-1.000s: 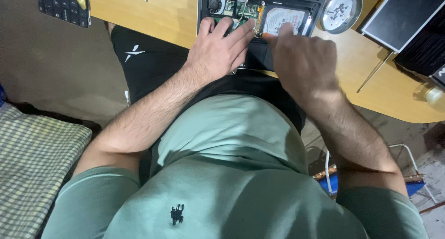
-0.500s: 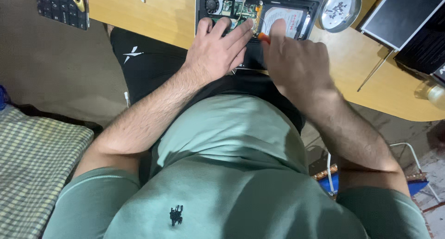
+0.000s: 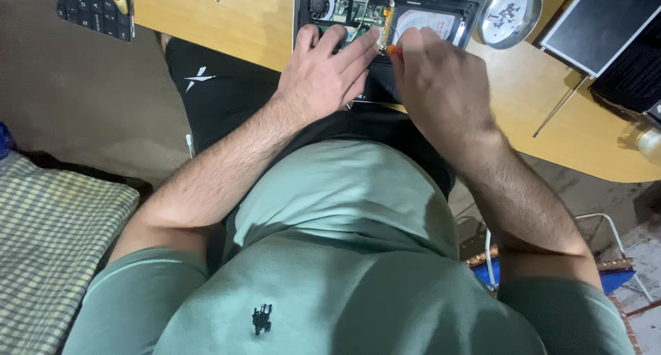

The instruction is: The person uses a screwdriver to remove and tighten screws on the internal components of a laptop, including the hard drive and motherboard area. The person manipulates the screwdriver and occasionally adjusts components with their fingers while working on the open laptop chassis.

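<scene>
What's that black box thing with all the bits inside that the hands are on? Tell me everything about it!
It is an opened laptop, a black, plastic-looking shell lying flat at the near edge of the wooden desk. Its cover is off, showing a small round fan, a green circuit board, thin wires and a silvery disk drive. The left hand rests flat on it. The right hand holds an orange-handled tool over it.

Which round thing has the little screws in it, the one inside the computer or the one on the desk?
The round metal dish on the wooden desk, right of the opened laptop, holds small dark screws. The small black fan inside the laptop holds none.
</scene>
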